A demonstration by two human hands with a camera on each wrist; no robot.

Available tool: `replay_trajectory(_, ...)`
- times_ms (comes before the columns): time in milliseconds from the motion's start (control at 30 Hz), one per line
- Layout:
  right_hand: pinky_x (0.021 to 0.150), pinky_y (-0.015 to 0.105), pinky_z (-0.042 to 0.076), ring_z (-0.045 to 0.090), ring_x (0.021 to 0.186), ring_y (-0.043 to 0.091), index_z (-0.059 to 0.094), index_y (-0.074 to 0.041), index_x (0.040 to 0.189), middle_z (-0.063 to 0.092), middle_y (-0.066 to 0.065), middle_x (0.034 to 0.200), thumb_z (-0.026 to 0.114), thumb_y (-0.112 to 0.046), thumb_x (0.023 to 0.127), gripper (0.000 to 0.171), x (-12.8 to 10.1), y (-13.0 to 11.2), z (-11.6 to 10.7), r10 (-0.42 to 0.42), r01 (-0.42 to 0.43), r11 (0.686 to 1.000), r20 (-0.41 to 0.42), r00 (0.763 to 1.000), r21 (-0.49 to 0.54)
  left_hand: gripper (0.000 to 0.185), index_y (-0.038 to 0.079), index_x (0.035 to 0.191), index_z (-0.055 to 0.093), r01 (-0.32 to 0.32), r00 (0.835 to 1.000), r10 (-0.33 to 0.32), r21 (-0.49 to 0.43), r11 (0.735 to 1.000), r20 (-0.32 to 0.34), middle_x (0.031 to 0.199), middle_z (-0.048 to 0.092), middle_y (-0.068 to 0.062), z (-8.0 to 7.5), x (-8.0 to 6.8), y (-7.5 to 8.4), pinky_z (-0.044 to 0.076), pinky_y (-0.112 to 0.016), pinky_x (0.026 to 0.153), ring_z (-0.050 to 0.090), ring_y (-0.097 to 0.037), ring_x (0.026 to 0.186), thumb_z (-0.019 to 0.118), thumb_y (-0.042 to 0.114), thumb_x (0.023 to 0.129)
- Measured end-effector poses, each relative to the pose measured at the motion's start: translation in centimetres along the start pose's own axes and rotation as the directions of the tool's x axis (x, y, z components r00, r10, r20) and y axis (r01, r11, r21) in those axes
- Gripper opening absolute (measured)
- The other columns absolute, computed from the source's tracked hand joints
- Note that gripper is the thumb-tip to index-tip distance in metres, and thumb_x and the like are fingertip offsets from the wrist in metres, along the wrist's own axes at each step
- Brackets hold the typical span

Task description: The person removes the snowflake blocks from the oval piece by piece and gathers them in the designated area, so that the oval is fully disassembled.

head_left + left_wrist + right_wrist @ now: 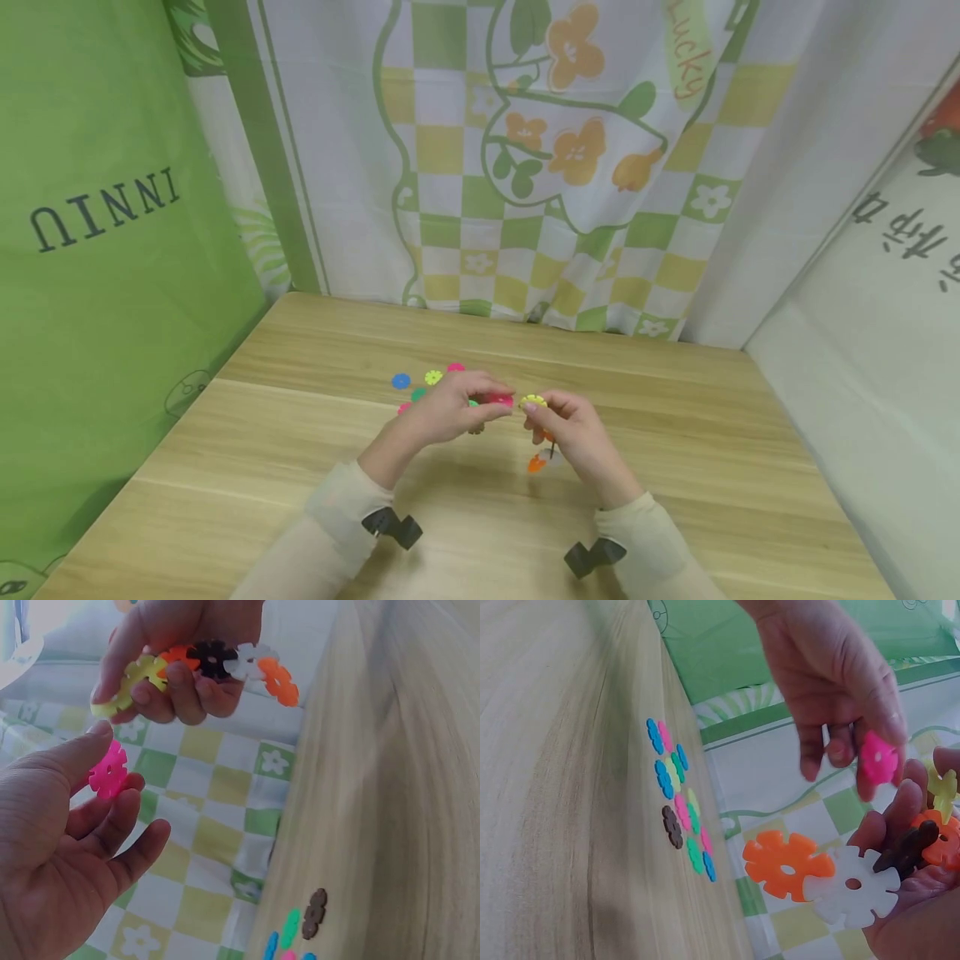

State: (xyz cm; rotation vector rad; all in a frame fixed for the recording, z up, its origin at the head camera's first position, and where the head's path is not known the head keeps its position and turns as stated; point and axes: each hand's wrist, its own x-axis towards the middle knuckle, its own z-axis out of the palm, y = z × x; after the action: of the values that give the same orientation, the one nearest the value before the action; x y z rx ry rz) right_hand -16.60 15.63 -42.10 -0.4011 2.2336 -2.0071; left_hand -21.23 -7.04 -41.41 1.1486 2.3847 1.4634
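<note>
While both hands are seen small and close together at the lower centre of the head view, the detail of what is held is given only by the wrist views. A pink snowflake disc (109, 771) is pinched between thumb and fingertips of the left hand (450, 408), at centre left of the left wrist view. A joined chain of discs (214, 664) is gripped by the right hand (573, 433) at the top of that frame: yellow, orange, dark brown, white and orange pieces can be counted there. In the right wrist view the chain's orange disc (786, 865) and white disc (853, 886) are shown large at lower centre, interlocked edge to edge, with the pink disc held just above and apart from the chain at the right.

Loose discs (679, 796) in blue, pink, green, yellow and brown are shown lying on the wooden table (675, 417), grouped near its far edge; in the head view they are half hidden behind the left hand.

Writing can be read only in the head view: "INNIU" is printed on the green cloth (105, 208) at the left, "Lucky" on the checked curtain (693, 54) at the top, and characters too unclear to read on the white panel (911, 237) at the right.
</note>
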Motion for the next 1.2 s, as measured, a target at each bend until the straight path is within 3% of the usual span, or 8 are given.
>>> replay_trajectory(167,0.068,0.034,0.046,0.056,0.068,0.019,0.067,-0.003,0.093,0.061,0.013,0.081,0.064,-0.026,0.097,0.024,-0.1,0.0,-0.1,-0.019,0.019,1.000,0.018,1.000,0.003,0.038,0.008,0.124,0.066,0.119,0.993,-0.119,-0.077,0.990,0.008,0.102,0.068,0.001,0.4,0.3,-1.7,0.057,-0.047,0.064,0.066,-0.034,0.071,0.067,0.032,0.095)
replay_trajectory(267,0.069,0.032,0.045,0.056,0.067,0.019,0.066,-0.002,0.093,0.061,0.012,0.080,0.063,-0.025,0.097,0.023,-0.1,0.2,-0.2,-0.035,0.035,0.999,0.024,0.999,0.001,0.037,0.010,0.123,0.067,0.161,0.987,-0.160,-0.084,0.983,0.019,0.095,0.067,-0.001,0.8,0.5,-2.8,0.057,-0.045,0.063,0.064,-0.042,0.071,0.068,0.033,0.094)
replay_trajectory(400,0.069,0.034,0.046,0.056,0.067,0.019,0.067,-0.004,0.092,0.060,0.021,0.083,0.064,-0.026,0.097,0.023,-0.1,0.2,-0.2,-0.020,0.020,1.000,0.023,1.000,0.001,0.039,0.010,0.125,0.066,0.208,0.978,-0.206,-0.033,0.978,0.039,0.092,0.063,0.000,1.3,1.1,-4.0,0.051,-0.031,0.055,0.061,-0.031,0.062,0.067,0.035,0.094)
replay_trajectory(500,0.067,0.034,0.046,0.055,0.068,0.020,0.067,-0.004,0.092,0.060,0.023,0.084,0.064,-0.028,0.097,0.024,-0.2,0.1,-0.1,0.000,0.000,1.000,0.023,1.000,0.001,0.040,0.007,0.126,0.065,0.216,0.974,-0.217,0.027,0.976,0.058,0.094,0.063,0.002,1.7,1.8,-4.7,0.048,-0.028,0.055,0.056,-0.018,0.061,0.067,0.032,0.095)
replay_trajectory(700,0.068,0.032,0.046,0.056,0.067,0.019,0.066,-0.002,0.093,0.061,0.013,0.081,0.064,-0.025,0.097,0.023,-0.3,0.2,-0.2,-0.002,0.002,1.000,0.027,1.000,-0.003,0.036,0.007,0.123,0.068,0.188,0.975,-0.209,0.209,0.960,0.081,0.098,0.067,0.003,2.7,3.3,-5.6,0.051,-0.026,0.064,0.057,-0.010,0.068,0.069,0.028,0.093)
replay_trajectory(833,0.068,0.032,0.046,0.056,0.067,0.018,0.066,-0.002,0.093,0.061,0.012,0.081,0.063,-0.025,0.097,0.023,-0.4,0.2,-0.3,-0.003,0.003,1.000,0.033,0.999,-0.006,0.034,0.007,0.122,0.068,0.213,0.965,-0.245,0.270,0.939,0.091,0.110,0.068,-0.002,3.2,3.9,-5.7,0.052,-0.028,0.078,0.062,-0.012,0.086,0.069,0.026,0.094)
replay_trajectory(1000,0.069,0.033,0.046,0.056,0.067,0.018,0.065,-0.002,0.093,0.061,0.009,0.081,0.063,-0.024,0.098,0.022,-0.5,0.2,-0.3,-0.006,0.007,1.000,0.036,0.999,-0.011,0.032,0.009,0.123,0.067,0.232,0.954,-0.284,0.355,0.906,0.099,0.123,0.064,-0.003,3.5,4.1,-5.8,0.047,-0.035,0.097,0.058,-0.019,0.115,0.067,0.026,0.095)
replay_trajectory(1200,0.072,0.032,0.047,0.056,0.067,0.017,0.065,-0.002,0.094,0.061,0.008,0.081,0.063,-0.024,0.098,0.023,-0.5,0.1,-0.4,-0.013,0.013,1.000,0.041,0.999,-0.006,0.032,0.010,0.127,0.065,0.235,0.949,-0.295,0.382,0.894,0.107,0.130,0.060,-0.006,3.4,4.2,-6.1,0.043,-0.039,0.103,0.053,-0.024,0.124,0.066,0.019,0.096)
